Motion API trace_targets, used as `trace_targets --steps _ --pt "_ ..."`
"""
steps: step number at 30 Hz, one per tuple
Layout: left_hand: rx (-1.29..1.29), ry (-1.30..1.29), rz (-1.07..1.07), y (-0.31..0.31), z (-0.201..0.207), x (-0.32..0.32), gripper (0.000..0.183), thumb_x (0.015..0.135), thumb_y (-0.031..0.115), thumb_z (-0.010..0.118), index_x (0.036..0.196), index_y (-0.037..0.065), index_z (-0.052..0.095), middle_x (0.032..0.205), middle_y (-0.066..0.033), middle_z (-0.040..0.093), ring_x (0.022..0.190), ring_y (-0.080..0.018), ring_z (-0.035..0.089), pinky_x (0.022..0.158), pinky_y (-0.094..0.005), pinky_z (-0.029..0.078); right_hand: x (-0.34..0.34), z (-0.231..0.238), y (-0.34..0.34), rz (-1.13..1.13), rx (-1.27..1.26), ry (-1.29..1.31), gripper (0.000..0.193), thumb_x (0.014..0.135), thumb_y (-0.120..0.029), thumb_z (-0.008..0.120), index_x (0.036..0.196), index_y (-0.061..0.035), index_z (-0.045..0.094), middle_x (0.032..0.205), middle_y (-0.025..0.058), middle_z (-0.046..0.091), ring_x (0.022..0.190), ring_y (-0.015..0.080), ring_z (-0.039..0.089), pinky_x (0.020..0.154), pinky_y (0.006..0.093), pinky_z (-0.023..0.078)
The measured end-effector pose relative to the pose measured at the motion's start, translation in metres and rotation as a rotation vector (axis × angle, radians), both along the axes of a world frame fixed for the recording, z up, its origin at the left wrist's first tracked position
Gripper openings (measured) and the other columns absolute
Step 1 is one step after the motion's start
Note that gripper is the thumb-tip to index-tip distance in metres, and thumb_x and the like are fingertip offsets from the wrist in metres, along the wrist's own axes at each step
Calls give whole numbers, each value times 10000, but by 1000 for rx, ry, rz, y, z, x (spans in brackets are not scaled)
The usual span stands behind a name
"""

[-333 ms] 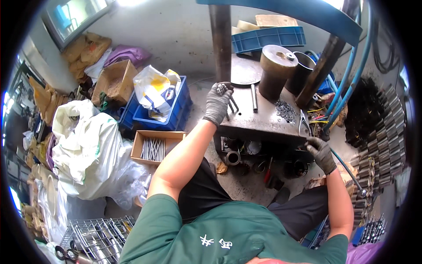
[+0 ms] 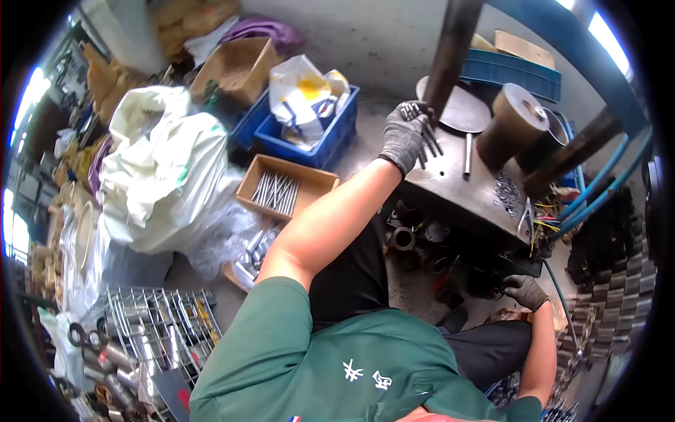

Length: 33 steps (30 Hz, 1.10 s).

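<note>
My left hand [image 2: 405,141], in a grey work glove, is closed round several thin metal rods [image 2: 430,146] above the left edge of the steel press table [image 2: 460,193]. Rod ends show above the fist, and darker lengths stick out below it. A single metal rod [image 2: 467,155] lies on the table beside a round plate [image 2: 460,109]. To its right stands a thick steel cylinder [image 2: 508,126], near a pile of small metal rings [image 2: 506,194]. My right hand [image 2: 526,291], also gloved, is below the table's front right corner. Its fingers are curled at a dark part I cannot make out.
A cardboard box of metal rods [image 2: 275,193] lies left of my forearm. Behind it is a blue crate [image 2: 341,133] with bags. A white sack [image 2: 169,169] and a wire basket [image 2: 162,316] are farther left. Press posts [image 2: 453,56] and blue hoses [image 2: 612,179] flank the table.
The whole view has turned, so the table and boxes appear farther right. My right hand has dropped from the table's front corner toward me. The left fist still grips the rods by the left edge.
</note>
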State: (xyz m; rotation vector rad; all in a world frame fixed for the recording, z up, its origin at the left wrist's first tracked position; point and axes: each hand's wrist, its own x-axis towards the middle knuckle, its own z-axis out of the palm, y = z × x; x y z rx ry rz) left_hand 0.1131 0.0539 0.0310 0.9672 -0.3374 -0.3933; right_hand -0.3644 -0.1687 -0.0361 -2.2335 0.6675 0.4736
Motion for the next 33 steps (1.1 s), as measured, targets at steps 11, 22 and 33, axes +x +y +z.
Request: trace_targets --steps 11,22,33 --pt "657 -264 93 200 -115 167 198 931 11 668 1127 11 698 975 -94 747 891 -174 711 814 -300 568 23 1 -6 -140 42 3 368 888 -71 683 1237 44 670 1009 101 744 900 194 705 813 342 578" --pt "1931 -612 -7 270 -294 246 274 935 141 575 1127 33 738 1242 -245 690 1212 -417 634 1009 -482 531 30 2 -13 -494 138 193 429 940 -112 646 1338 42 598 960 152 724 712 218 719 554 374 605" --pt "2138 -25 151 286 -249 176 875 885 542 731 1568 113 392 1603 -165 438 1428 -352 498 1128 -512 463 8 -11 -17 -513 91 221 472 931 -99 649 1376 47 591 915 132 722 692 195 700 567 356 577"
